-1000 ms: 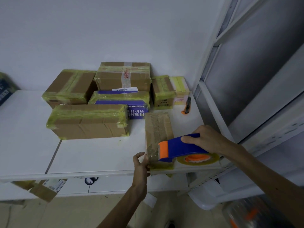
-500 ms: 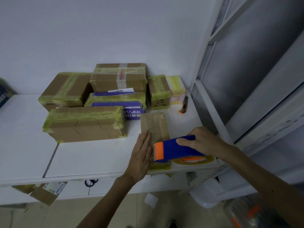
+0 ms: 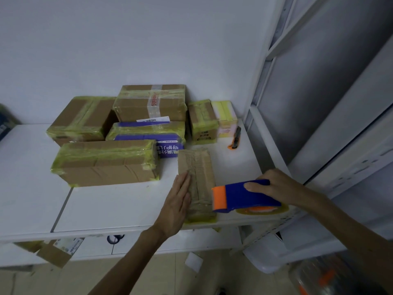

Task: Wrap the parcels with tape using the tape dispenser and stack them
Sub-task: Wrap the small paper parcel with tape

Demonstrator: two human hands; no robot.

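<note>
left hand (image 3: pixel 177 201) flat on parcel (image 3: pixel 197 177), right hand (image 3: pixel 274 186) gripping tape dispenser (image 3: pixel 242 198)

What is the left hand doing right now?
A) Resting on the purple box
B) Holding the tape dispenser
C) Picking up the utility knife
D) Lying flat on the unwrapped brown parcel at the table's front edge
D: the left hand lies with straight fingers on the brown parcel, while the right hand holds the tape dispenser beside it.
</note>
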